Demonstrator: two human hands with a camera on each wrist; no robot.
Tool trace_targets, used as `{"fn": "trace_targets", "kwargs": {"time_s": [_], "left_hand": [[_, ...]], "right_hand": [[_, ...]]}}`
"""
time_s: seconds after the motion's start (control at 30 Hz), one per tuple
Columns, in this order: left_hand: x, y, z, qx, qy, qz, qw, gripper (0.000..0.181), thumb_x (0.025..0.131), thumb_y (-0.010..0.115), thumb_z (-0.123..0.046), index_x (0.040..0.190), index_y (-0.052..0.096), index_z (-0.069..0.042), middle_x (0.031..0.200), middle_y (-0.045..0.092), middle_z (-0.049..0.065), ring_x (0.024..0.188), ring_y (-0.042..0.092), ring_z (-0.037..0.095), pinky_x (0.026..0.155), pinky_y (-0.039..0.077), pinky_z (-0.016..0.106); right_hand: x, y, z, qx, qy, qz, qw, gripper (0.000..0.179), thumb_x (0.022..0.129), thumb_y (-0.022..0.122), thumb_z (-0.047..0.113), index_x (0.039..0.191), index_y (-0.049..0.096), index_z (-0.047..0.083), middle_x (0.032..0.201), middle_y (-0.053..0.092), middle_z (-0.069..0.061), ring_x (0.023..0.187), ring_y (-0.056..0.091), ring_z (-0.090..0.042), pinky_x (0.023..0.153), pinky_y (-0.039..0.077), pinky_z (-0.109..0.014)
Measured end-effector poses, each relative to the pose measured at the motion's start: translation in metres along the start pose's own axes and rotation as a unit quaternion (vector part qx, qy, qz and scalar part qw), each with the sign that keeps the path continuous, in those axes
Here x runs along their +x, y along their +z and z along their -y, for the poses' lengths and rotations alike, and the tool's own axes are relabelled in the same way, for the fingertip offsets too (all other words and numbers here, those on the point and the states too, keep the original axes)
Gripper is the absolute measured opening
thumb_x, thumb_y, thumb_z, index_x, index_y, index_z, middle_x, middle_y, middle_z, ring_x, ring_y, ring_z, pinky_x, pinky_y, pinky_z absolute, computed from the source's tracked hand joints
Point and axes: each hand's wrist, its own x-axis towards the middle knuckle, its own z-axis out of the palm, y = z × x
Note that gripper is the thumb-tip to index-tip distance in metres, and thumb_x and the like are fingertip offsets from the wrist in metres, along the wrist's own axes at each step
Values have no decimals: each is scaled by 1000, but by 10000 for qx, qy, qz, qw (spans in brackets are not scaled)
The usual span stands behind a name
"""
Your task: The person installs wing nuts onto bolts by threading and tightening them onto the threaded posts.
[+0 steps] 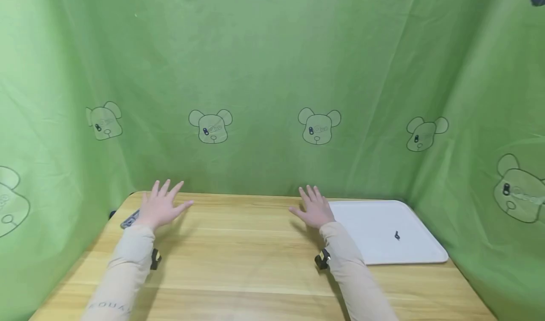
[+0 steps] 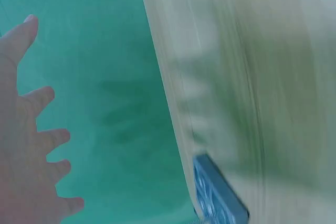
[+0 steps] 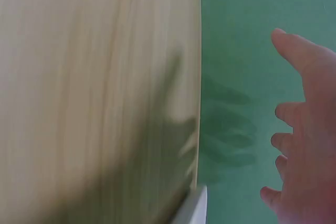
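My left hand (image 1: 159, 210) is held out over the far left of the wooden table, its fingers straight and spread, with nothing in it. Partly hidden behind it lies a flat grey object (image 1: 129, 219) with recesses in its face; in the left wrist view this object (image 2: 216, 192) looks blue-grey and blocky. My right hand (image 1: 315, 210) hovers with spread fingers beside the left edge of a white tray (image 1: 379, 217), holding nothing. On the tray sits a small black item (image 1: 397, 235), too small to name.
The light wooden table (image 1: 238, 264) spans the space between the forearms. A green curtain (image 1: 264, 169) printed with bear heads hangs behind it and along both sides. Black straps with small devices (image 1: 322, 259) sit on the wrists.
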Motion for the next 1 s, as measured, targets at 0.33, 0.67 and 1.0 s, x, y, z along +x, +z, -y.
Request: {"fn": "trace_targets", "kwargs": {"time_s": [0.33,0.67,1.0], "left_hand": [[-26,-17,52,24,-338,193,9992,89,91,30,-74,155,20,-13,156,14,34,140,6,61,105,7,83],[-52,-22,98,-425,-289,345,9981,74,101,24,-58,155,16,-8,150,21,40,129,26,66,93,27,85],[-64,-17,124,-703,-3,331,9970,61,88,51,-4,142,29,13,131,37,50,117,39,67,95,35,77]], "right_hand": [[11,20,39,118,-313,71,9994,84,92,47,60,154,24,7,161,19,-22,150,11,-43,122,15,-61],[19,37,91,315,-549,300,9975,83,92,49,59,155,23,11,162,19,-17,151,13,-37,124,16,-55],[21,54,141,612,-853,428,9936,85,92,49,60,154,24,7,162,20,-17,151,16,-36,124,18,-53]]}}
